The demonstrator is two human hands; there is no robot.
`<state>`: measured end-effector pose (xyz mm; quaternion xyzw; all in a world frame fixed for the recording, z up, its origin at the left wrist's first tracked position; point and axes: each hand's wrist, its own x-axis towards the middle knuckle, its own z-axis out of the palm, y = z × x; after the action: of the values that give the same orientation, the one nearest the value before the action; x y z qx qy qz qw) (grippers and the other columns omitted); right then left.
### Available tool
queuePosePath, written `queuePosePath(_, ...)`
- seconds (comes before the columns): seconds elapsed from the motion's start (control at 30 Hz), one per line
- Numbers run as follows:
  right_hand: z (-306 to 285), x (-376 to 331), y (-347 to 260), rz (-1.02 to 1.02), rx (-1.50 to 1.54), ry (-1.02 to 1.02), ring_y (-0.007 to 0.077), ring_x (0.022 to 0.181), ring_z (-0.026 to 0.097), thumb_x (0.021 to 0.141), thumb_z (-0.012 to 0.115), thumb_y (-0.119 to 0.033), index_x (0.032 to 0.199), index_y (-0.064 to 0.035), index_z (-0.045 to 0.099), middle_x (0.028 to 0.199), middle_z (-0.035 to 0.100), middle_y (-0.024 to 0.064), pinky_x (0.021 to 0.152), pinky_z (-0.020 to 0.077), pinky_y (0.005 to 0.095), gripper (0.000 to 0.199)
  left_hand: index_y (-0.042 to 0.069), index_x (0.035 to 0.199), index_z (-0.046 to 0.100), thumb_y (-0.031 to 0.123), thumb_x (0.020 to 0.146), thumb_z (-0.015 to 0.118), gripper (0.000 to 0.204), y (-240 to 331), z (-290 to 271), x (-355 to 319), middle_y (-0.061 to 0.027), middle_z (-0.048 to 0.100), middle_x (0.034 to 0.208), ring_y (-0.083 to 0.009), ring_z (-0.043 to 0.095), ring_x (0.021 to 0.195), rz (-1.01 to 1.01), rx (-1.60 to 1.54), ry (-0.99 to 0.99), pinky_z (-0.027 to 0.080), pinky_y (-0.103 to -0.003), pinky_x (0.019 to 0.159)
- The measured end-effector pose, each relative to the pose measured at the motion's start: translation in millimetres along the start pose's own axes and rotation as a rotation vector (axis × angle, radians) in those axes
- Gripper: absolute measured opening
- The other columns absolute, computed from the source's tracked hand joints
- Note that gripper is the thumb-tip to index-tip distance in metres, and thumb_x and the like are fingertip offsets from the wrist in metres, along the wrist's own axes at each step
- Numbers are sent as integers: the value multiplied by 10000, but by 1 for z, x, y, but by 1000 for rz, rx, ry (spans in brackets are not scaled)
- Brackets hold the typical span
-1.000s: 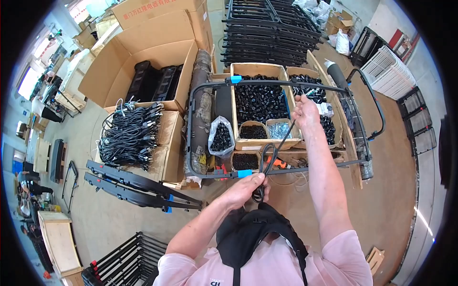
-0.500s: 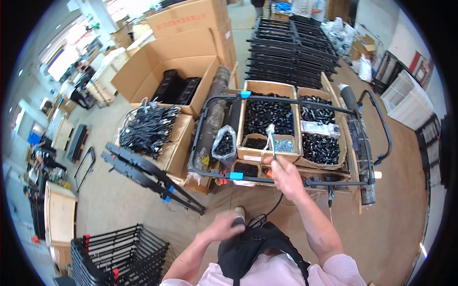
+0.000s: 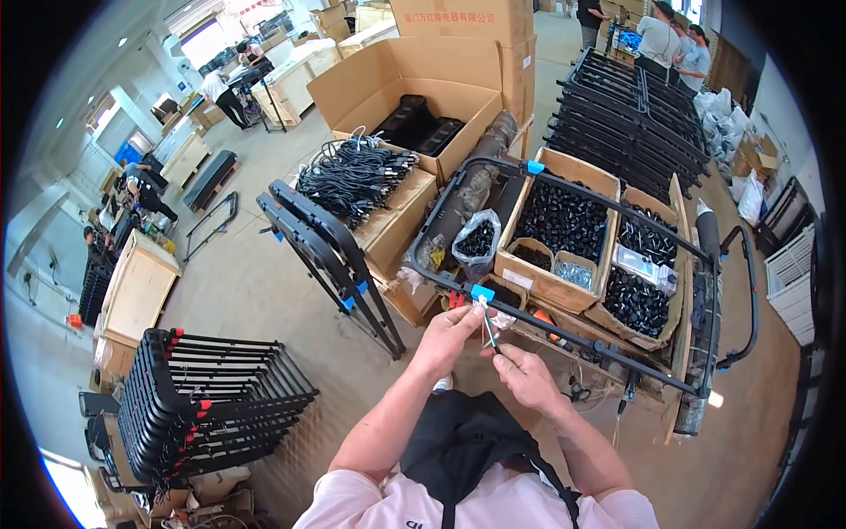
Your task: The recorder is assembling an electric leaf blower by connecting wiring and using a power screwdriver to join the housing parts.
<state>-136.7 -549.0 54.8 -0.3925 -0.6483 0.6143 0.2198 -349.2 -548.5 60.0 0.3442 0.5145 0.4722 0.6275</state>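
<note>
Both hands pinch a thin cable tie at the near rail of the black tube frame.

I see the left hand (image 3: 451, 335) with fingers pressed together on the upper part of the thin cable tie (image 3: 487, 324), just below the blue tape marker (image 3: 482, 293) on the black tube frame (image 3: 564, 339). The right hand (image 3: 527, 377) pinches the lower end of the same tie; both hands nearly touch. The tie stands roughly upright between them, in front of the frame's near rail. Behind the rail sit cardboard boxes of small black parts (image 3: 564, 220) and a clear bag of black parts (image 3: 477, 242). A box of coiled black cables (image 3: 352, 181) lies to the left; stacked black racks (image 3: 207, 397) stand at lower left.
</note>
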Motion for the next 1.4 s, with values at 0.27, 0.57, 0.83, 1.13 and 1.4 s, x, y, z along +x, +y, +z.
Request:
queuePosePath(0.27,17,25,38,-199,-349,68,292,779,709,1061,593,-254,1274,-81,716,885,723,143,703,540,406,302,-1,1176,699,275,1118,579,306,-35,-37,21,-85,759,1010,-152,701,872,-32,-82,62,558,-303,795)
queuePosePath(0.57,74,102,98,-171,-453,119,424,944,712,1052,588,-266,1267,-131,717,986,736,217,791,556,517,285,13,1230,618,269,1143,507,292,-90,-110,70,-95,742,993,-172,699,885,-238,-132,126,553,-314,794)
queuePosePath(0.83,108,169,111,74,-454,126,463,880,697,1059,572,-297,1234,-141,711,909,712,236,742,533,554,273,-12,1119,720,258,1106,576,307,-116,-178,123,-54,774,985,-108,683,815,-183,126,140,547,-301,721)
queuePosePath(1.13,119,196,119,194,-441,217,476,926,702,1054,562,-304,1249,-136,705,958,730,257,808,538,582,295,6,1094,713,254,1099,553,295,-98,-180,150,-70,779,849,-127,693,719,-171,401,140,550,-329,652)
queuePosePath(1.4,128,199,123,201,-370,217,476,963,694,1055,588,-253,1256,-61,683,1014,713,272,807,544,540,294,25,1122,733,218,1097,546,270,-96,-182,147,-68,726,800,-143,680,665,26,428,99,559,-339,627)
